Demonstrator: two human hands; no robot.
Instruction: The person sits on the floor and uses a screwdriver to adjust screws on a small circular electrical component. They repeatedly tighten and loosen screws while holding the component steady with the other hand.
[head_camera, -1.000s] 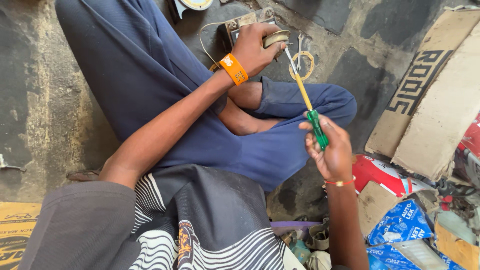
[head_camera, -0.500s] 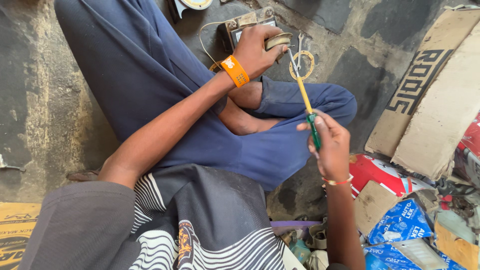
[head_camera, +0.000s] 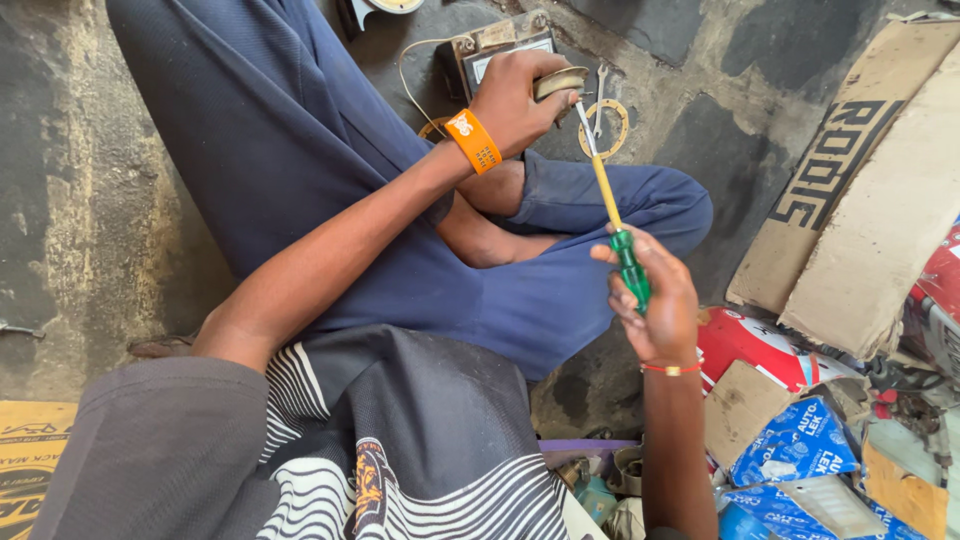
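Observation:
I sit cross-legged on a stone floor in blue trousers. My left hand (head_camera: 515, 95), with an orange wristband, grips a small round brass-coloured part (head_camera: 560, 82) held out over my knee. My right hand (head_camera: 655, 300) holds a screwdriver (head_camera: 612, 215) by its green handle; the yellow shaft runs up and left, and its metal tip meets the round part. Just behind my left hand lies a small dark box-shaped device (head_camera: 500, 50) with a thin wire.
A flat ring gasket (head_camera: 605, 128) and a small spanner (head_camera: 598, 100) lie on the floor beyond the part. Cardboard sheets (head_camera: 870, 200) lean at the right. Blue packets (head_camera: 800, 450), a red object (head_camera: 750, 345) and small parts are piled at lower right.
My right hand and the screwdriver have shifted slightly; the tip stays at the round part held in my left hand.

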